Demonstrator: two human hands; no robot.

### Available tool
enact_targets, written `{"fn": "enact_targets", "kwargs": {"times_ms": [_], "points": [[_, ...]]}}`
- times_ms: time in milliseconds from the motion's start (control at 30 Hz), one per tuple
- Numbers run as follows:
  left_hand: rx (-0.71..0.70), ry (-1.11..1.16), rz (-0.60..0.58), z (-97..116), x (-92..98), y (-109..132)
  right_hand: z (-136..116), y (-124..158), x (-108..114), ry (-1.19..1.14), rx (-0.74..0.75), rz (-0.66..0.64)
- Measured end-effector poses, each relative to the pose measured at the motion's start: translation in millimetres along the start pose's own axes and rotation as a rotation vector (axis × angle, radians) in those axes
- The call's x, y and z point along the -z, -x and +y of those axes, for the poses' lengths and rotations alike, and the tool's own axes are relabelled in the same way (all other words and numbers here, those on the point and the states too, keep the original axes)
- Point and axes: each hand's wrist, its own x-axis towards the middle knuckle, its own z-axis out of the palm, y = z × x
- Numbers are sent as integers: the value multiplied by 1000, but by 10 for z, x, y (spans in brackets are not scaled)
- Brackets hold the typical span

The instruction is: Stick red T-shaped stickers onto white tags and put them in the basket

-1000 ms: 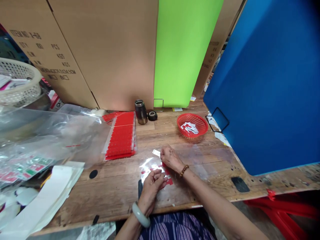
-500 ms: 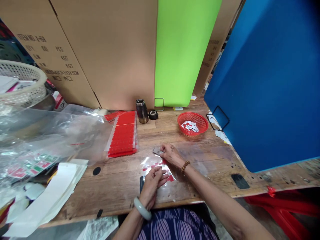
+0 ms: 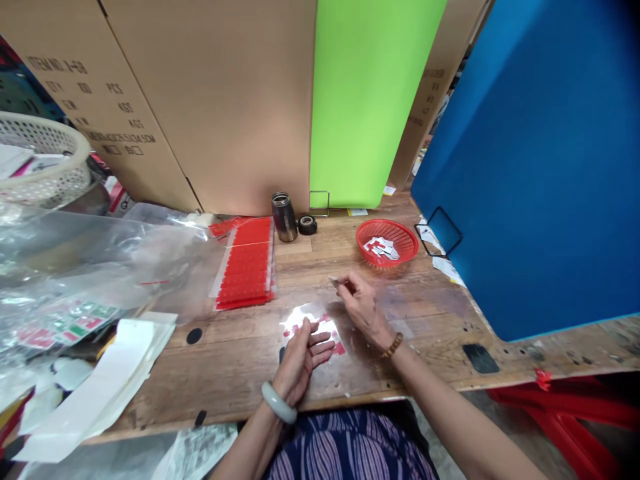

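On the table in front of me lies a clear plastic sheet [image 3: 339, 348] with red patches, bright glare across its middle. My left hand [image 3: 305, 350] rests over its left part, palm turned partly up and fingers spread, holding nothing. My right hand [image 3: 363, 305] is closed, pinching a small flat card [image 3: 334, 283] between thumb and fingertips, to the upper right of the sheet. The card is seen almost edge-on, so its face is hidden. Beyond this hand stands a red plastic basket [image 3: 411, 252] with several white and red cards [image 3: 383, 248] inside.
A banded stack of red sheets [image 3: 246, 267] lies to the left. Behind are an uncapped dark flask [image 3: 285, 219] and its lid [image 3: 307, 225]. Plastic film [image 3: 125, 247] and paper strips [image 3: 100, 393] cover the left side. A blue board [image 3: 545, 187] stands at right.
My right hand has lifted the card away from the sheet, up and to the right, and tilted it. The left hand's fingers have spread and turned upward.
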Motion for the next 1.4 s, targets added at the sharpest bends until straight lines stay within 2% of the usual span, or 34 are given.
{"fn": "enact_targets", "kwargs": {"times_ms": [67, 133, 233, 367, 533, 633, 867, 1133, 1267, 1400], "points": [[42, 24, -68, 58, 5, 22, -51, 155, 52, 106, 184, -148], [72, 39, -111, 118, 0, 47, -74, 319, 67, 184, 307, -281], [47, 19, -118, 177, -20, 83, -65, 501, 38, 194, 372, -340], [16, -26, -65, 186, -20, 102, -26, 572, -1, 60, 303, -295], [-21, -71, 20, 149, 55, 54, 94, 491, -4, 10, 29, -150], [-63, -98, 38, 134, 112, 9, 168, 430, -33, 60, -46, -202], [-128, -97, 169, 197, 188, -106, 85, 368, -155, 239, -45, -297], [-107, -78, 207, 217, 148, -170, 126, 285, -219, 285, -67, -307], [-127, -79, 213, 209, 160, -208, 109, 335, -207, 270, -51, -284], [-173, -77, 223, 210, 159, -252, 106, 462, -230, 206, 4, -208]]}}
